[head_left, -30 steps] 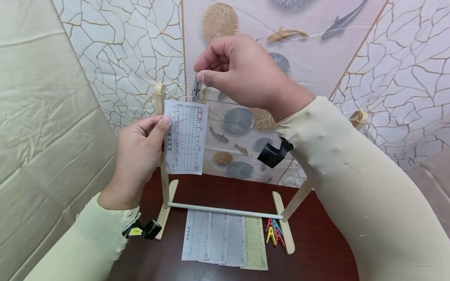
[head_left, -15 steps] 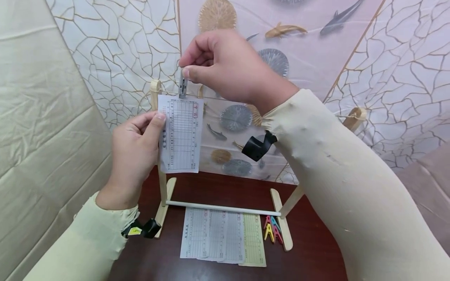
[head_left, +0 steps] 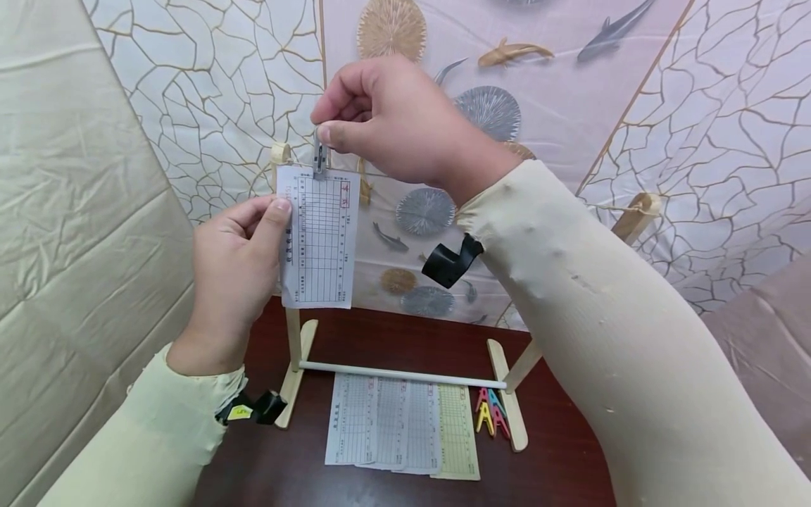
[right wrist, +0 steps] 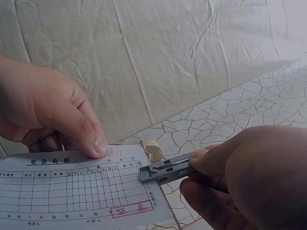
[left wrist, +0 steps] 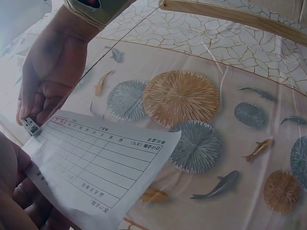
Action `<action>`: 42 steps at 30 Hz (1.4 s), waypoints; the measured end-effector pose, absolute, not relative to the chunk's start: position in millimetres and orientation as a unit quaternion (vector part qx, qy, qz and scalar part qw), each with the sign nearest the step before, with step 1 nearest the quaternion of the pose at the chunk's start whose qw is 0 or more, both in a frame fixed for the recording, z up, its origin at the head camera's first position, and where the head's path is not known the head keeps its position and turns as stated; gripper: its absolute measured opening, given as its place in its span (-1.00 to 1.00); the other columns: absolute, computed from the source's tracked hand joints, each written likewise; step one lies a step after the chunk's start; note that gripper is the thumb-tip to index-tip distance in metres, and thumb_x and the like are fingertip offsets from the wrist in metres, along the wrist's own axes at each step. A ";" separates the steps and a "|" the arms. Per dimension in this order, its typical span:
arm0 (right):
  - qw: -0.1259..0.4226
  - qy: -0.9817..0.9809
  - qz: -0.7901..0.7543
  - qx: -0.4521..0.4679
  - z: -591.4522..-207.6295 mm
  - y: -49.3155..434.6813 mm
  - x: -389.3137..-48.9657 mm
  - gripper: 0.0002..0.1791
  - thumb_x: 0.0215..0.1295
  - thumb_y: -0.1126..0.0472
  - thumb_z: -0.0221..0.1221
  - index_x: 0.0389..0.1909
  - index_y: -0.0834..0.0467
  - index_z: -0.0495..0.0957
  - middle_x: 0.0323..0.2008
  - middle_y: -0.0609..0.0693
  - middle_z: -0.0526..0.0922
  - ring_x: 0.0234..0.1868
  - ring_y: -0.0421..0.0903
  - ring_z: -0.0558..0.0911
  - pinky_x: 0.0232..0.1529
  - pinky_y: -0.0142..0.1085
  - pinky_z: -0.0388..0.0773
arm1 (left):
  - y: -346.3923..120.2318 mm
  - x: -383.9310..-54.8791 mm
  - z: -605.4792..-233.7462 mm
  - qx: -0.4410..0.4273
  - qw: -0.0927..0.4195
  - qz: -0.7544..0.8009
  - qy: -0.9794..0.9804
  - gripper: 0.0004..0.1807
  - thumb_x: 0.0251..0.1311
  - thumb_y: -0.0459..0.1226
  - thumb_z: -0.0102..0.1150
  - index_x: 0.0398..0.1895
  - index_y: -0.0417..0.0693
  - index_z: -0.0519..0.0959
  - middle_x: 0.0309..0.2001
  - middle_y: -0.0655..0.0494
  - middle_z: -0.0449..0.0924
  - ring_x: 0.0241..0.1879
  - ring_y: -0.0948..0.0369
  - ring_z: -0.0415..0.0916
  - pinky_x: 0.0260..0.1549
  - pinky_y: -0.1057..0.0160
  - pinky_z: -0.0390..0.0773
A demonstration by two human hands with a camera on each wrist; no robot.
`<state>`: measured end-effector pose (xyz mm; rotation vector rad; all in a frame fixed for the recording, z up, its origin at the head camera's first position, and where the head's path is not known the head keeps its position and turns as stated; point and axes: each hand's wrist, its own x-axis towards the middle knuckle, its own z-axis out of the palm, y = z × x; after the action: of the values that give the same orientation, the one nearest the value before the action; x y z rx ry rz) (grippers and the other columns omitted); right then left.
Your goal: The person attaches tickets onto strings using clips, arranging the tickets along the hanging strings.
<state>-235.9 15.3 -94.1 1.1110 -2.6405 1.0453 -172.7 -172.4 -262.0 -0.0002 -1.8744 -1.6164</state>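
Note:
My left hand [head_left: 237, 260] pinches the left edge of a white printed receipt [head_left: 324, 267] between thumb and fingers, holding it upright by a string. Above, the right hand [head_left: 405, 123] grips the upper end of a grey clothespin [head_left: 319, 156] between thumb and forefinger. The clothespin's lower tip lies over the receipt's top edge near its middle. In the right wrist view the clothespin [right wrist: 168, 168] reaches over the paper's margin, its spring visible. The thin string [left wrist: 117, 50] runs along the receipt's top edge in the left wrist view.
A wooden stand has a left post [head_left: 280, 153], a right post [head_left: 640, 211] and a white rod [head_left: 402, 374] low between them. Several overlapping receipts [head_left: 386, 436] lie on the dark table [head_left: 545, 472], a yellow one [head_left: 457, 436] at right. Coloured clothespins [head_left: 491, 412] lie beside them.
Both hands have shifted left with the receipt and clothespin. The clothespin has come down from just above the receipt onto its top edge. Things on the table have stayed put.

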 end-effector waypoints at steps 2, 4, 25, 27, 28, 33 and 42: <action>0.047 -0.865 0.342 0.366 -94.7 14.2 -236.4 -0.92 0.59 0.20 0.38 -0.01 0.07 0.77 -0.15 -0.09 0.77 -0.11 -0.19 0.69 -0.01 -0.36 0.61 | -172.8 -172.7 -262.2 -0.002 0.328 -0.616 -0.716 -0.65 0.60 -0.01 0.33 0.07 -0.04 0.89 -0.33 0.28 0.85 -0.39 0.26 0.78 -0.44 0.37 0.72; 0.048 -0.864 0.340 0.368 -95.3 13.1 -236.9 -0.92 0.60 0.19 0.38 0.00 0.06 0.77 -0.15 -0.09 0.77 -0.11 -0.19 0.69 0.00 -0.36 0.61 | -173.1 -172.7 -262.3 -0.004 0.328 -0.616 -0.716 -0.65 0.60 -0.01 0.33 0.07 -0.04 0.89 -0.33 0.29 0.85 -0.39 0.27 0.78 -0.44 0.37 0.72; 0.023 -0.862 0.345 0.371 -97.7 3.0 -240.2 -0.88 0.58 0.22 0.39 0.03 0.08 0.77 -0.13 -0.06 0.78 -0.09 -0.19 0.71 0.03 -0.36 0.63 | -179.1 -172.5 -262.0 -0.006 0.338 -0.601 -0.724 -0.66 0.59 0.00 0.33 0.07 0.00 0.90 -0.34 0.26 0.84 -0.41 0.26 0.76 -0.47 0.38 0.71; 0.015 -0.863 0.349 0.365 -97.7 2.2 -240.2 -0.86 0.57 0.21 0.40 0.06 0.07 0.78 -0.10 -0.05 0.79 -0.06 -0.18 0.73 0.06 -0.36 0.63 | -179.2 -172.4 -262.2 -0.004 0.337 -0.595 -0.729 -0.65 0.60 0.01 0.32 0.07 0.01 0.90 -0.32 0.24 0.85 -0.39 0.25 0.78 -0.46 0.37 0.71; 0.011 -0.862 0.353 0.364 -97.7 2.2 -240.1 -0.85 0.57 0.22 0.40 0.07 0.08 0.79 -0.09 -0.05 0.79 -0.05 -0.18 0.73 0.07 -0.36 0.64 | -179.1 -172.4 -262.0 -0.004 0.336 -0.593 -0.731 -0.65 0.60 0.02 0.31 0.07 0.01 0.89 -0.30 0.23 0.86 -0.38 0.24 0.79 -0.45 0.37 0.72; -0.009 -0.854 0.371 0.364 -97.8 3.4 -240.2 -0.79 0.55 0.23 0.42 0.12 0.10 0.80 -0.04 -0.03 0.82 -0.02 -0.18 0.77 0.11 -0.35 0.68 | -179.3 -172.3 -261.4 -0.007 0.335 -0.593 -0.732 -0.64 0.61 0.03 0.30 0.07 0.01 0.89 -0.26 0.20 0.88 -0.35 0.24 0.82 -0.44 0.37 0.73; -0.038 -0.849 0.392 0.353 -100.4 5.1 -239.8 -0.66 0.49 0.22 0.48 0.23 0.08 0.76 0.03 -0.03 0.84 0.07 -0.17 0.79 0.19 -0.35 0.69 | -180.0 -173.0 -262.4 -0.022 0.337 -0.610 -0.717 -0.69 0.59 -0.04 0.31 -0.01 -0.06 0.87 -0.34 0.21 0.82 -0.40 0.19 0.76 -0.50 0.36 0.67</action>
<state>-239.8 5.1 -100.4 1.1365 -2.7329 1.2627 -173.0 -180.0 -262.4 -0.0562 -1.8673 -1.5899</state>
